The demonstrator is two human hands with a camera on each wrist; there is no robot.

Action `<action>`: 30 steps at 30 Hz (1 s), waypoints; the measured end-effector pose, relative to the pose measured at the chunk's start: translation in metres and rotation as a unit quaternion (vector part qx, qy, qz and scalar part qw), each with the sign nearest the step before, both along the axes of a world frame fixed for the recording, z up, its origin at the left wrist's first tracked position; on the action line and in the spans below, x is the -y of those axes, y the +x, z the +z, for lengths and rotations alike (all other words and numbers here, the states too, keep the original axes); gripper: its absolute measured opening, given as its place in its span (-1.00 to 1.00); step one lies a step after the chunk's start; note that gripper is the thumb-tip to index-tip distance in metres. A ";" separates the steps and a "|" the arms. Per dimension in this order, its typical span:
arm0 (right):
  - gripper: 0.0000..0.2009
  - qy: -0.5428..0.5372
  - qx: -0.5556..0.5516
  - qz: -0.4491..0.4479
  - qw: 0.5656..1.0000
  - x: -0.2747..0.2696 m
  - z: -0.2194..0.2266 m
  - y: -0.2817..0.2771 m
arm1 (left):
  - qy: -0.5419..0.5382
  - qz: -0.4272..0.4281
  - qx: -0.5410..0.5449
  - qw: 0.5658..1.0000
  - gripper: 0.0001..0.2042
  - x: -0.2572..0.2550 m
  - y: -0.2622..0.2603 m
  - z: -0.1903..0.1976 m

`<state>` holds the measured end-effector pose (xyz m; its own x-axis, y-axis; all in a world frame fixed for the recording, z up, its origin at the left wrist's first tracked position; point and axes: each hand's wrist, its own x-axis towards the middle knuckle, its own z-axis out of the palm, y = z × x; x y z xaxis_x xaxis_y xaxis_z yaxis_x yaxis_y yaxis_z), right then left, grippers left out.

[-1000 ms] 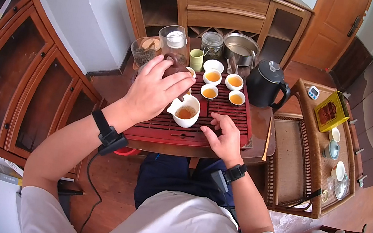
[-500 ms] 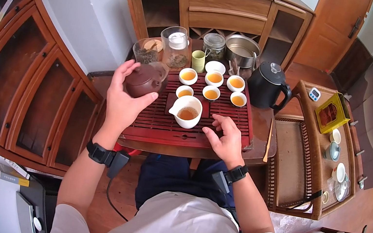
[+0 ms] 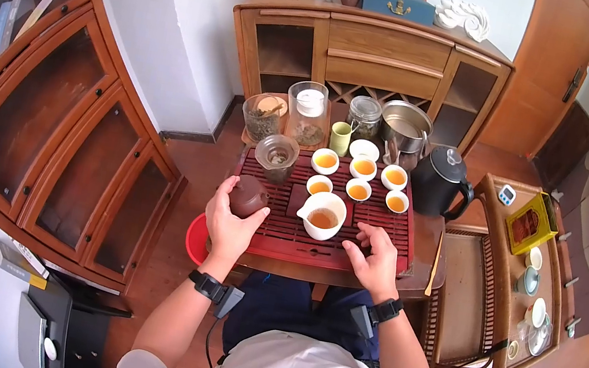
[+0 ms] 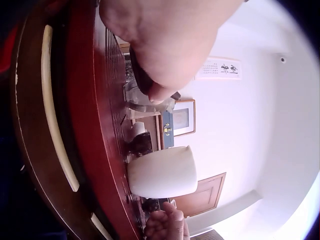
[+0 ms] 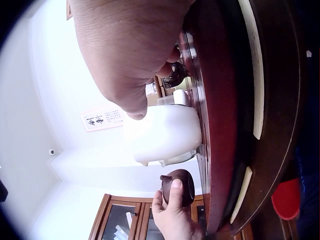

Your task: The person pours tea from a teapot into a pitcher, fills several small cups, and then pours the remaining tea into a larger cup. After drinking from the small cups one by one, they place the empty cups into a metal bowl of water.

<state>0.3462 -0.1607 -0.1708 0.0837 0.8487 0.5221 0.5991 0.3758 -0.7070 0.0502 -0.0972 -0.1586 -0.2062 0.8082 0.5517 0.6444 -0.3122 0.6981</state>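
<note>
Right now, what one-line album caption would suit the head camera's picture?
Left hand holding a brown teapot, right hand near a white pitcher, six filled cups on a red tray.

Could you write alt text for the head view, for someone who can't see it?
A person's left hand grips a brown teapot at the left of a red tea tray; the right hand, empty, is beside a white pitcher of tea. Six small cups of amber tea stand behind it.

Brown teapot gripped, white pitcher between hands
</note>
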 end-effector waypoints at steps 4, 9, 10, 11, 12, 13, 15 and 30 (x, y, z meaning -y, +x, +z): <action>-0.54 0.003 0.005 -0.004 1.000 0.000 -0.001 0.000 | 0.025 0.036 -0.029 0.999 -0.19 0.001 0.011 -0.008; -0.54 -0.004 0.009 0.000 1.000 -0.001 -0.005 0.000 | 0.015 0.024 -0.067 0.997 -0.16 -0.003 0.007 -0.018; -0.53 -0.003 0.008 0.002 1.000 -0.001 -0.005 0.000 | 0.013 0.024 -0.063 0.998 -0.16 -0.004 0.008 -0.020; -0.53 -0.005 0.012 0.003 1.000 -0.001 -0.006 0.001 | 0.021 0.030 -0.084 0.996 -0.15 -0.003 0.009 -0.019; -0.50 -0.007 0.016 0.000 1.000 -0.002 -0.007 0.002 | 0.029 0.035 -0.106 0.993 -0.14 -0.002 0.009 -0.019; -0.47 -0.009 0.021 -0.003 1.000 -0.002 -0.007 0.003 | 0.028 0.035 -0.103 0.994 -0.14 -0.002 0.009 -0.019; -0.41 -0.008 0.027 0.004 1.000 -0.001 -0.003 0.003 | 0.063 0.022 -0.113 0.991 -0.14 -0.002 0.008 -0.019; -0.05 -0.039 0.076 -0.035 0.996 -0.025 0.022 -0.049 | 0.055 0.028 -0.125 0.990 -0.17 -0.003 0.007 -0.022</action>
